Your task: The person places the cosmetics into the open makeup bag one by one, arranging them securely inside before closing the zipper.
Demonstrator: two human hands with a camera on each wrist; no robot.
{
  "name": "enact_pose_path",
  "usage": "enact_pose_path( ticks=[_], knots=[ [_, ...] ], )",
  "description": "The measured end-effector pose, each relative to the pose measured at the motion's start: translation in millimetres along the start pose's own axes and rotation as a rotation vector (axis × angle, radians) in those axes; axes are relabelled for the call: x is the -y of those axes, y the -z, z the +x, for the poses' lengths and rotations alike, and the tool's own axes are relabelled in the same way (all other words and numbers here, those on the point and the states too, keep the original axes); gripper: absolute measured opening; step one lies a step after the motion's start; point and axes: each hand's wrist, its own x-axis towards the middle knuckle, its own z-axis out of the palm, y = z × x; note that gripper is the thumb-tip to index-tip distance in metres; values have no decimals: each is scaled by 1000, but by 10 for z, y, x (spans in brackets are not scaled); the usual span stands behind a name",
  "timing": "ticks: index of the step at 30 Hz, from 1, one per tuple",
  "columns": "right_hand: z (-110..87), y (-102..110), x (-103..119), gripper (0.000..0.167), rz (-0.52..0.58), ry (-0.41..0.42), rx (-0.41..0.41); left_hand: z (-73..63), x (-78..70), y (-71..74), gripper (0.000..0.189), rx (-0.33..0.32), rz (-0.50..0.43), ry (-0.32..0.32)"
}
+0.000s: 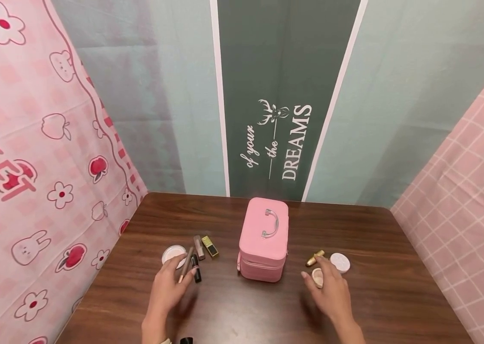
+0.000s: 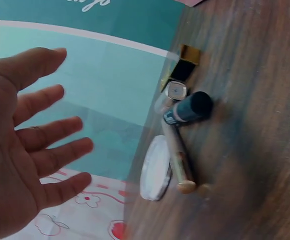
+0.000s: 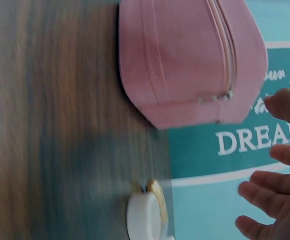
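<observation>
My left hand, fingers spread, hovers over makeup items at the left of the table. Nearest it are a round white compact, a slim brown tube with a gold end and a black lipstick tube. Just beyond lie a clear-and-brown lip gloss tube and a gold-and-black lipstick. My right hand reaches over a small cream-coloured round jar, its fingers apart and holding nothing. A gold tube and a white round lid lie close by.
Between the hands stands a pink vanity case, closed, with a silver handle on top. The brown wooden table meets hanging fabric at the back and both sides. A black object shows at the bottom edge.
</observation>
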Motion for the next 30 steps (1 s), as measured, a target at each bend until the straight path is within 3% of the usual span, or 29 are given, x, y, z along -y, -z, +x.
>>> enact_pose_path(
  ticks=[5,10,19,25,30],
  knots=[
    [1,-157,118,56,106,49,-88,-10,84,-57,52,-55,-55,-57],
    [16,-282,244,59,182,102,-151,-8,211,-98,62,-64,-99,-89],
    [117,-338,343,60,282,114,-132,1,391,-87,66,-41,-113,-39],
    [178,-392,405,64,308,200,-154,20,508,-108,72,-71,-165,-42],
    [232,-407,485,68,315,237,-143,38,589,-82,79,-34,-193,32]
  ],
)
